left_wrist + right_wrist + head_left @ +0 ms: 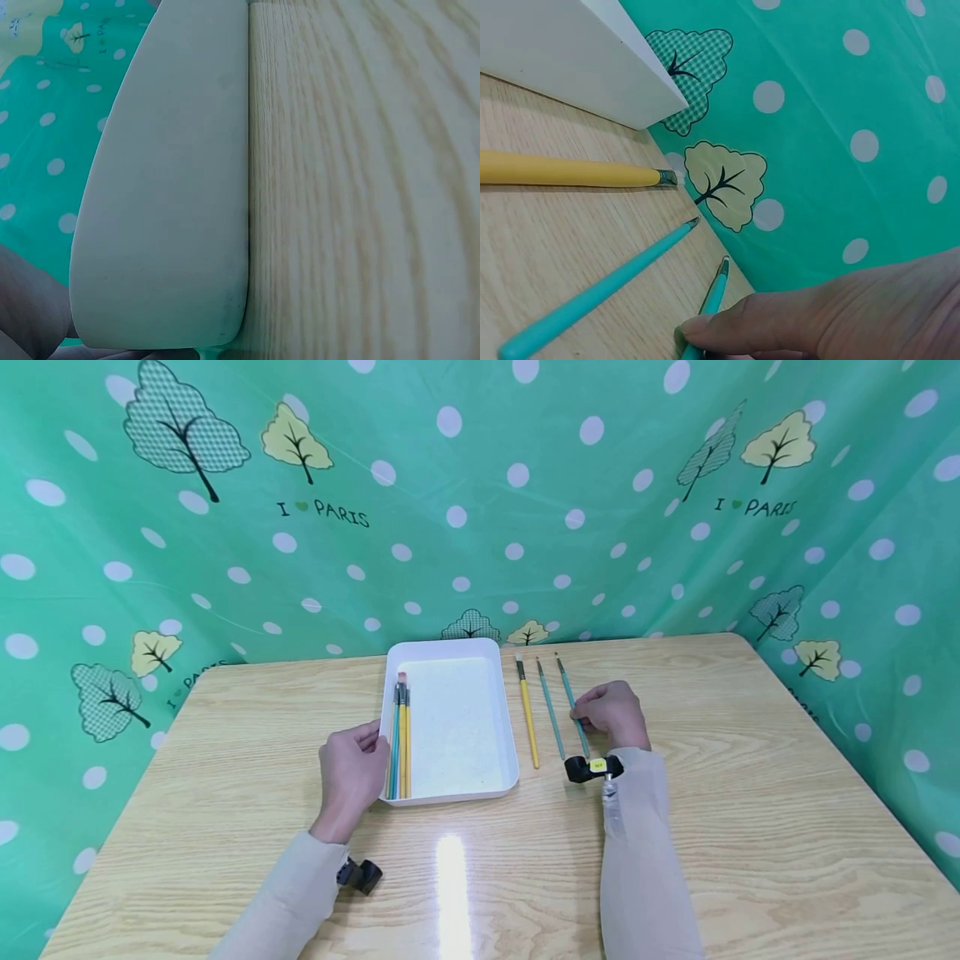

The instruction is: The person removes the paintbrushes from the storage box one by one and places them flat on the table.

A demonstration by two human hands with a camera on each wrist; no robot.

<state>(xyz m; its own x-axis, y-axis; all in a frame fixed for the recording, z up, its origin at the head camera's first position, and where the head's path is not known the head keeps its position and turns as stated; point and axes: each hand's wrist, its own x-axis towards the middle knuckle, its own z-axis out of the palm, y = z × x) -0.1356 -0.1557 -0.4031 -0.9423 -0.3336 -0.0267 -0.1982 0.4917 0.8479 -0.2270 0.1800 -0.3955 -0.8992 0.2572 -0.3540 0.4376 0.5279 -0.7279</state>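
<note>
A white tray (465,727) lies on the table, and my left hand (354,770) grips its left wall, thumb at the rim. In the left wrist view the tray's outer wall (165,187) fills the middle, with part of the hand at the lower left. Several paintbrushes (403,735), teal and yellow, lie side by side along the tray's left inside. To the right of the tray, my right hand (611,710) pinches a teal paintbrush (566,681) by its handle. Another teal paintbrush (592,300) and a yellow paintbrush (570,169) lie between that hand and the tray.
The wooden table (225,760) reaches back to a green dotted curtain (480,510) printed with trees. Bare wood shows in front of the tray and on both sides. A wrist camera (592,768) sits at the right cuff, another camera (360,875) at the left.
</note>
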